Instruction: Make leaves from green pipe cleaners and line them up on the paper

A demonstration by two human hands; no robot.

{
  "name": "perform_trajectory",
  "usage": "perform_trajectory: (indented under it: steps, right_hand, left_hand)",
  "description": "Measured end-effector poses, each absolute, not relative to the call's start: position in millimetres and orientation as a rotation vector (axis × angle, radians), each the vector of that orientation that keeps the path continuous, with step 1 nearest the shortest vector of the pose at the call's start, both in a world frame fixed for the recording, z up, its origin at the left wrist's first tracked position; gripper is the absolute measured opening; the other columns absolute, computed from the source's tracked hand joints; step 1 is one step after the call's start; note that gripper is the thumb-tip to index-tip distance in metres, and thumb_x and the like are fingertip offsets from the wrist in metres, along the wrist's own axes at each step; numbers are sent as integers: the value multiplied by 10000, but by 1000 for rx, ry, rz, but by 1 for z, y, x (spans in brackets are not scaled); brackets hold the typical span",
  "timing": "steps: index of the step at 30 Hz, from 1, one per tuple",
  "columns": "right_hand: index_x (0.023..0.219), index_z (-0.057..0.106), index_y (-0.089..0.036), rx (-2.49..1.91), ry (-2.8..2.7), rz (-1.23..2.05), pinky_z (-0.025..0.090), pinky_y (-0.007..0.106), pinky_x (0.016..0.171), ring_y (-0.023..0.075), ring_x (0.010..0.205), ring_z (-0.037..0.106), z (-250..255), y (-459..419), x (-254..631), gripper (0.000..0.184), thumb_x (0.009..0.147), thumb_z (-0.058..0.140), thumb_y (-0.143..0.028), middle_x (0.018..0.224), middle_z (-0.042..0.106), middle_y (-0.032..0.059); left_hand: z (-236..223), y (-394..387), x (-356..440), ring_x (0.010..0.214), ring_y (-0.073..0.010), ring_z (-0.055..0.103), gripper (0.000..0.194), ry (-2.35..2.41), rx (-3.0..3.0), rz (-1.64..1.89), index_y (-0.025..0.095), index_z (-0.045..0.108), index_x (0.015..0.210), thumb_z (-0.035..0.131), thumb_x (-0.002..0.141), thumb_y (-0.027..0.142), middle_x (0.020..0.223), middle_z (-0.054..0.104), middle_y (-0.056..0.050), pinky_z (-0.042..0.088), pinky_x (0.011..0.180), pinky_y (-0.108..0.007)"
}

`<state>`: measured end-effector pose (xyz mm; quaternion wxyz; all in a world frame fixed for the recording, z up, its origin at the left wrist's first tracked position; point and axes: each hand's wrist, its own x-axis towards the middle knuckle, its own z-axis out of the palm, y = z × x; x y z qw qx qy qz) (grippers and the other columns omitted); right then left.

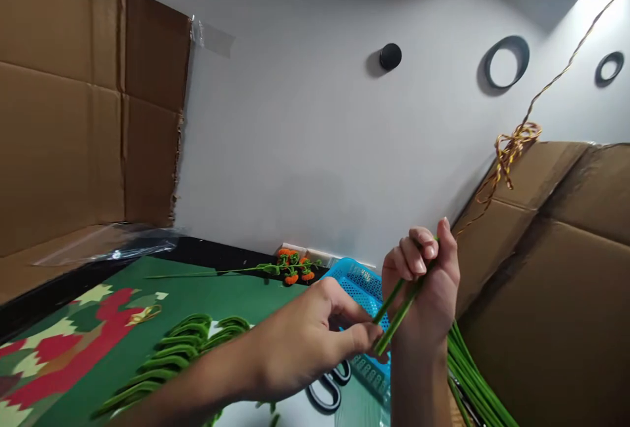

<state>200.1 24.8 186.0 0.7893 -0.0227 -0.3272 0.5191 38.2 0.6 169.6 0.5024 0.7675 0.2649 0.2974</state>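
Observation:
My right hand [427, 289] is curled round thin green stems [401, 309], which slant down to the left between its fingers. My left hand [315, 335] reaches across from the left and pinches the lower end of those same stems with thumb and fingertips. Both hands hover above a blue perforated basket [357, 281]. A bundle of long green stems [470, 381] lies under my right wrist, running toward the lower right.
Curved green leaf strips [182, 348] lie on a green patterned mat [73, 342]. A sprig with orange flowers [293, 266] rests near the wall. Scissors [327, 387] lie below my left hand. Cardboard sheets stand left [73, 119] and right [551, 283]. A twisted cord [512, 145] hangs at right.

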Motion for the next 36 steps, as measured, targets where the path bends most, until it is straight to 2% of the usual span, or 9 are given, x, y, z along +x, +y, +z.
perform_trajectory:
  steps: [4, 6, 10, 14, 18, 21, 29, 33, 36]
  right_hand:
    - [629, 627, -183, -157, -683, 1070, 400, 176, 334, 13, 356, 473, 185, 21, 193, 406, 993, 684, -352, 684, 664, -66]
    - [649, 646, -184, -201, -714, 1005, 353, 184, 309, 9, 332, 448, 185, 21, 190, 404, 1013, 652, -361, 725, 685, -59]
    - [728, 712, -189, -266, -745, 859, 252, 210, 271, -6, 303, 402, 185, 23, 187, 376, 1038, 586, -360, 895, 740, -35]
    - [770, 718, -202, -309, -759, 864, 259, 204, 284, -12, 316, 378, 183, 24, 181, 326, 1022, 615, -381, 943, 741, -41]
    - [774, 700, -197, -338, -750, 902, 280, 186, 300, -16, 325, 380, 181, 24, 175, 320, 1014, 620, -393, 926, 746, -47]
    - [761, 688, -205, -367, -704, 984, 238, 208, 268, -4, 286, 369, 180, 28, 178, 336, 1017, 595, -402, 904, 778, -40]
    - [761, 652, -210, -339, -613, 1076, 138, 221, 250, 8, 228, 301, 176, 41, 188, 317, 999, 557, -397, 770, 767, -46]
    - [751, 629, -207, -371, -584, 1038, 194, 204, 273, 11, 242, 343, 175, 43, 183, 295, 955, 633, -420, 713, 726, -62]
    - [730, 614, -211, -317, -623, 1077, 275, 195, 310, 27, 274, 380, 175, 46, 181, 289, 925, 668, -418, 631, 669, -73]
  left_hand:
    - [168, -1, 40, 908, -214, 727, 368, 577, 1754, 630, 170, 861, 1003, 634, 992, 460, 973, 834, -89, 529, 786, -277]
    - [168, 0, 38, 902, -211, 725, 375, 597, 1734, 609, 160, 858, 1018, 624, 999, 452, 975, 833, -103, 535, 788, -280]
    - [165, 4, 35, 863, -185, 722, 335, 586, 1737, 593, 150, 855, 1035, 622, 1010, 388, 960, 835, -107, 529, 756, -259]
    - [162, 7, 37, 821, -179, 755, 340, 484, 1552, 513, 138, 844, 990, 679, 980, 435, 1033, 842, -146, 543, 651, -235]
    - [160, 8, 38, 695, -151, 765, 314, 467, 1442, 544, 127, 791, 872, 707, 960, 416, 1002, 845, -152, 515, 515, -180]
    - [156, 11, 39, 610, -128, 764, 282, 390, 1399, 510, 135, 748, 885, 683, 987, 389, 983, 849, -146, 521, 484, -155]
    - [145, 13, 52, 626, -176, 801, 343, 416, 1298, 573, 117, 752, 920, 716, 967, 455, 1005, 843, -170, 526, 399, -147]
    - [144, 19, 50, 619, -197, 804, 406, 368, 1281, 551, 83, 769, 907, 723, 956, 483, 977, 834, -192, 581, 426, -189]
    - [145, 24, 45, 610, -210, 805, 339, 370, 1256, 580, 91, 748, 939, 796, 914, 425, 931, 837, -173, 595, 429, -203]
